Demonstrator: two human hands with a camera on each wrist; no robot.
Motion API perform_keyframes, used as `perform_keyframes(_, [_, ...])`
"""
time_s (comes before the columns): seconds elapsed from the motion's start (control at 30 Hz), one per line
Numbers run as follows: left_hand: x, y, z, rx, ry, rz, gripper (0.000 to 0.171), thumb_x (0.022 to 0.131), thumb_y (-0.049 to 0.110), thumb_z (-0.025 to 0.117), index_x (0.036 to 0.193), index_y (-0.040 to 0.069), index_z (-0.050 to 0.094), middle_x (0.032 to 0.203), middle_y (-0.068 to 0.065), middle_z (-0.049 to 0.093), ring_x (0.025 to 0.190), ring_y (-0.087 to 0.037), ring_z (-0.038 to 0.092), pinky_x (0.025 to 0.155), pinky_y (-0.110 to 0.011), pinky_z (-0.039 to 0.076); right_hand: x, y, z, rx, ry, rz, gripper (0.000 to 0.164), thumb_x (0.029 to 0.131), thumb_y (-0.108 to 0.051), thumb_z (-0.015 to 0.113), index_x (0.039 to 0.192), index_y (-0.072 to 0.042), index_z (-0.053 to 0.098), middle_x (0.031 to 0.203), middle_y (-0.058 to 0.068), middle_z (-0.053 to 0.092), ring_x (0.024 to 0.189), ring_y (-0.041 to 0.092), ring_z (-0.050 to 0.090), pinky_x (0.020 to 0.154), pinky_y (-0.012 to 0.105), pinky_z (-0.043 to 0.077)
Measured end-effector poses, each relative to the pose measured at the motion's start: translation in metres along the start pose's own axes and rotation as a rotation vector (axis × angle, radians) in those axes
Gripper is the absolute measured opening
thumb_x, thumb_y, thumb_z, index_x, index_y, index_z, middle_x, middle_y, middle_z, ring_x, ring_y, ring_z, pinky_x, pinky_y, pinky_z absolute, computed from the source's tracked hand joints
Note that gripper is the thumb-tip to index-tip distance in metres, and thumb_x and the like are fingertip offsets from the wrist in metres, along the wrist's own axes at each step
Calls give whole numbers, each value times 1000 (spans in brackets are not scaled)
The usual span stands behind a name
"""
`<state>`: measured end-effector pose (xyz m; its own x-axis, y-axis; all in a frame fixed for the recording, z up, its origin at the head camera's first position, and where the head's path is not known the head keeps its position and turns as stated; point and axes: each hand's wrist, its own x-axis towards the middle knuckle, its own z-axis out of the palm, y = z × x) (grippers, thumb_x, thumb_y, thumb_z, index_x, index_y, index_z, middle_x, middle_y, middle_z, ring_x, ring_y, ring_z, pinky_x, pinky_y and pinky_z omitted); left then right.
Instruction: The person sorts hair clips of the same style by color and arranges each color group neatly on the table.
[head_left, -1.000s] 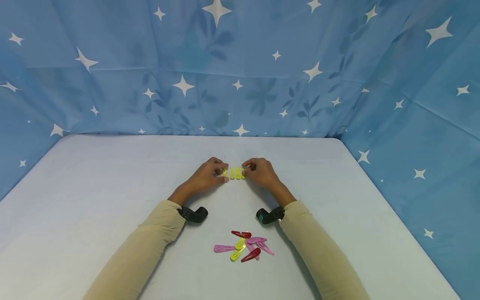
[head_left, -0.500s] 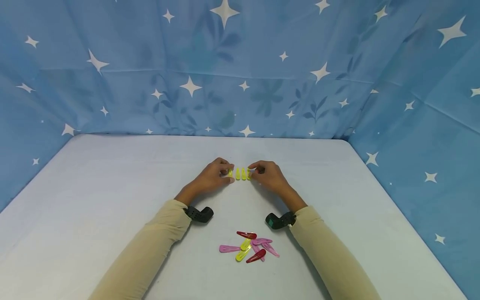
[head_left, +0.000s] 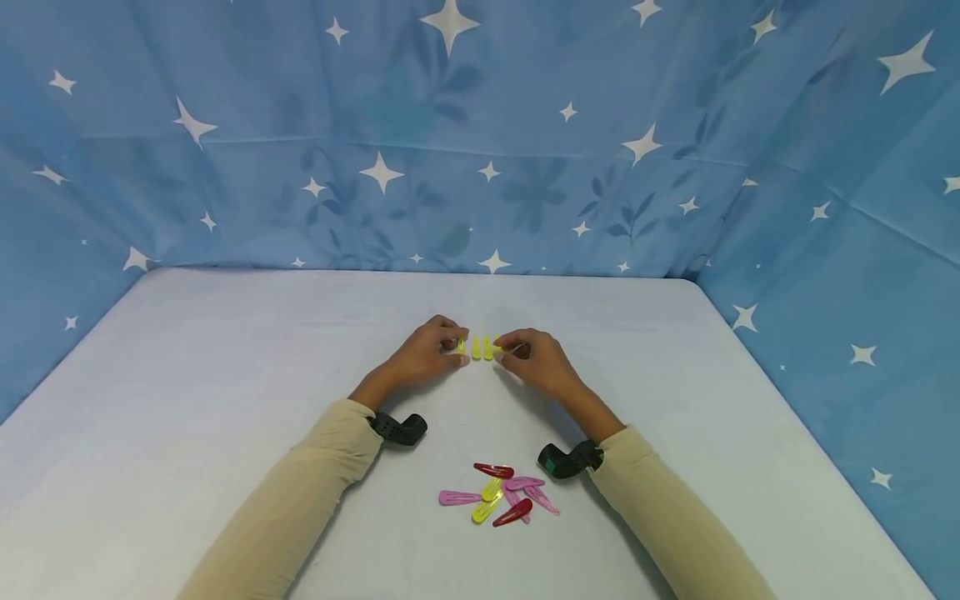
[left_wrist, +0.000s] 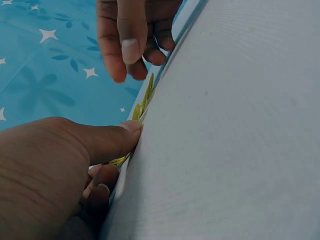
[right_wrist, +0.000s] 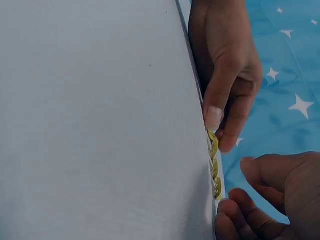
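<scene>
Several yellow snap hair clips stand side by side in a short row toward the far part of the table. My left hand (head_left: 418, 352) pinches the leftmost yellow hair clip (head_left: 461, 345), thumb at its near end and finger at its far end. Two middle clips, one of them a yellow clip (head_left: 476, 348), lie untouched. By the right end of the row is my right hand (head_left: 546, 365), partly covering the last clip. In the right wrist view its thumb (right_wrist: 257, 167) and fingers are spread apart, with no clip between them.
Nearer the body, between the forearms, lies a loose pile of clips: a red clip (head_left: 513, 512), a pink clip (head_left: 459, 497), a yellow clip (head_left: 487, 507) and others, some overlapping. A blue star-patterned curtain (head_left: 450, 208) borders the white table (head_left: 247, 333) behind and at the sides.
My right hand has loosened from the rightmost yellow clip and drawn back slightly toward the body. The left hand keeps its hold. The head view shifted a little early on.
</scene>
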<state>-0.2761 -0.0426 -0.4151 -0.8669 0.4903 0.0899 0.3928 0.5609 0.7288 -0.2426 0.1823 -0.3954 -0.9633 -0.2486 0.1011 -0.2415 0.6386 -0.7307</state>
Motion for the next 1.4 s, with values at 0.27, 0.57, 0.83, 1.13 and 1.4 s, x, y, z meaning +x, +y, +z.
perform_keyframes(0.27, [-1,2,0,8,2,-14,51,94,15,67,141,0,53,130,-17,50,109,-27,54,94,-42,46,-18,-6,-8,17,-35,-96,21,92,-12,68,111,-5,72,101,10,72,83,19,64,69,28,51])
perform_keyframes(0.57, [-2,2,0,31,0,-29,51,95,17,67,142,2,53,131,-16,50,110,-27,54,94,-43,47,-41,-24,-12,85,-152,-142,22,93,-11,67,113,-2,71,93,7,70,75,13,61,67,24,51])
perform_keyframes(0.83, [0,1,1,13,-5,-36,52,95,19,67,142,3,52,130,-15,50,109,-26,53,94,-42,46,-55,-28,-12,106,-239,-126,23,94,-15,67,114,-6,72,97,4,72,80,16,67,71,24,54])
perform_keyframes(1.13, [-3,-3,0,32,24,-29,50,94,17,68,140,1,55,130,-15,51,107,-27,54,92,-42,46,-76,-34,-8,200,-380,-231,23,95,-15,66,115,-7,73,108,5,75,89,9,66,80,29,56])
perform_keyframes(1.4, [-2,0,3,-11,-3,-22,52,95,18,67,142,2,52,133,-15,49,113,-28,53,95,-44,46,-102,-31,-10,258,-496,-268,19,94,-20,69,108,-9,75,105,1,75,91,7,65,82,28,54])
